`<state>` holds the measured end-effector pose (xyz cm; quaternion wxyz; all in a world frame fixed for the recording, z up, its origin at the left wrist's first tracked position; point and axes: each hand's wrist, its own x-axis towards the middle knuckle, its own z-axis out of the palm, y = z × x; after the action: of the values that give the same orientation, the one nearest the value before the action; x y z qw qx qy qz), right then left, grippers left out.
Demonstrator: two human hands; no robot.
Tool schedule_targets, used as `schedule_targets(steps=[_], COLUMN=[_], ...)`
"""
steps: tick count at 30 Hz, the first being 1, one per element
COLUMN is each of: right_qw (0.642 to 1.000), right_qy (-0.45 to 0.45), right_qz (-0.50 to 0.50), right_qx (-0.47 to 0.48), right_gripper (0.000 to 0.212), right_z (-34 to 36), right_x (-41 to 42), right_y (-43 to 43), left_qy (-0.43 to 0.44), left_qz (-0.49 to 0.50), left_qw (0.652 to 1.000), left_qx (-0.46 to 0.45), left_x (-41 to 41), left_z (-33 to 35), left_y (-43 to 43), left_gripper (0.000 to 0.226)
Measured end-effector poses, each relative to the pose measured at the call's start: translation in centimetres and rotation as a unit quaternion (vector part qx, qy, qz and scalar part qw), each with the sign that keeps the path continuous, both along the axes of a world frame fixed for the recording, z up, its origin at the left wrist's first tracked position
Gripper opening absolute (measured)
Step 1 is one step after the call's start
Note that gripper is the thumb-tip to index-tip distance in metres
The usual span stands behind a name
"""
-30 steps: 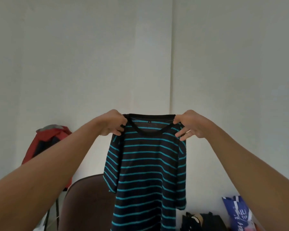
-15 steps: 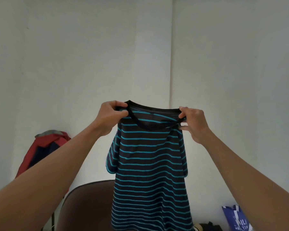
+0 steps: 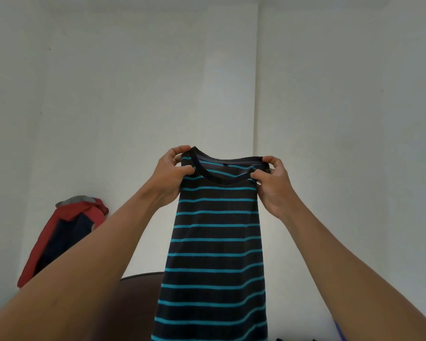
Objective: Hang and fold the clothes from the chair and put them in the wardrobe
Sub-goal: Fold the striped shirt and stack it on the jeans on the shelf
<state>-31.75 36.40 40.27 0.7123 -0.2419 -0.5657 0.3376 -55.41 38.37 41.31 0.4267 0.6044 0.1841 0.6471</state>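
1. Left hand point(image 3: 169, 175) and right hand point(image 3: 273, 185) each pinched a shoulder of the black-and-teal striped T-shirt point(image 3: 217, 242) right next to the collar, holding it up in midair in front of the white wall point(image 3: 108, 94).
2. The shirt hung straight down and narrow.
3. It covered the right part of the dark brown chair point(image 3: 138, 306) back below.
4. A red and navy jacket point(image 3: 64, 232) hung against the wall off to the left, well apart, its lower edge hidden by the left forearm point(image 3: 84, 274).

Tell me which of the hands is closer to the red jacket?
Left. The left hand grips the shirt collar on the side toward the jacket; the right hand grips its far side.
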Motion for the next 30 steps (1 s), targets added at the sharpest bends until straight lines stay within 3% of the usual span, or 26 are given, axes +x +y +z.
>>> schedule_targets(steps=[5,7,9,12,16,18,21,23,28,30], right_qw=[0.993,0.988,0.982,0.975,0.974,0.979,0.988,0.984,0.966,0.962], right_qy=[0.095,0.116,0.122,0.107,0.079,0.046,-0.060,-0.081,-0.025,-0.063], right_qz=[0.058,0.058,0.104,0.167,0.190,0.178,0.112,0.116,0.193,0.171], right_qx=[-0.048,-0.082,-0.099,-0.105,-0.098,-0.091,-0.089,-0.109,-0.168,-0.204], right_gripper=[0.066,0.071,0.055,0.013,0.022,0.024,0.021,0.024,0.036,0.044], right_z=[-0.1,-0.3,-0.7,-1.1,-1.3,-1.6,-2.4,-3.0,-6.8,-8.7], right_x=[0.4,0.3,0.1,-0.1,0.3,0.5,0.9,1.0,0.0,-0.3], right_y=[0.9,1.3,1.7,2.2,3.2,3.5,3.9,4.5,7.1,8.8], left_qy=[-0.106,-0.124,-0.120,-0.115,-0.134,-0.115,-0.008,0.037,-0.037,0.014], left_qz=[-0.031,-0.049,-0.062,-0.071,-0.050,-0.045,-0.001,0.015,-0.021,0.001], left_qw=[0.990,0.986,0.985,0.986,0.984,0.986,0.994,0.992,0.984,0.979], left_qx=[-0.086,-0.098,-0.105,-0.102,-0.109,-0.110,-0.110,-0.123,-0.174,-0.203], left_x=[0.4,0.6,0.8,0.9,0.9,0.8,0.0,-0.6,-2.4,-3.3], left_z=[-0.4,-0.6,-0.9,-1.3,-1.8,-2.4,-3.5,-4.4,-8.1,-10.1], left_y=[0.9,0.9,1.1,1.8,2.3,2.4,2.9,3.4,6.0,7.0], left_gripper=[0.058,0.028,0.021,0.038,0.041,0.040,0.039,0.039,0.042,0.040])
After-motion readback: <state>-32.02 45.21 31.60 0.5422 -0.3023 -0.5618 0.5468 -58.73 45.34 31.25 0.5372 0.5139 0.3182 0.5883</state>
